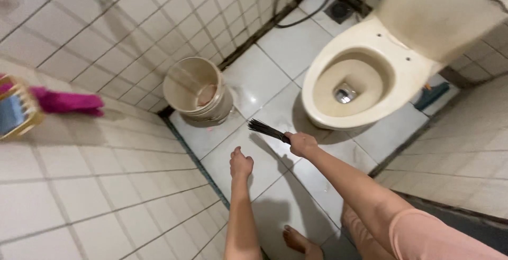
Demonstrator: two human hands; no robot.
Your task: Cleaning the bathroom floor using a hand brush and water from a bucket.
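Note:
My right hand (301, 143) grips the handle end of a dark bundle broom (267, 130), whose bristles fan out to the left just above the wet tiled floor (296, 43). The broom lies in front of the cream toilet bowl (354, 85), which has no seat on it. My left hand (241, 163) hangs free beside it, fingers loosely curled, holding nothing. My bare foot (297, 240) stands on the floor below.
A cream bucket (197, 89) with a little pinkish content stands against the tiled wall at the left. A pink cloth (66, 103) and a basket (16, 113) sit on the tiled ledge. A floor drain (339, 10) and a dark hose lie at the far corner.

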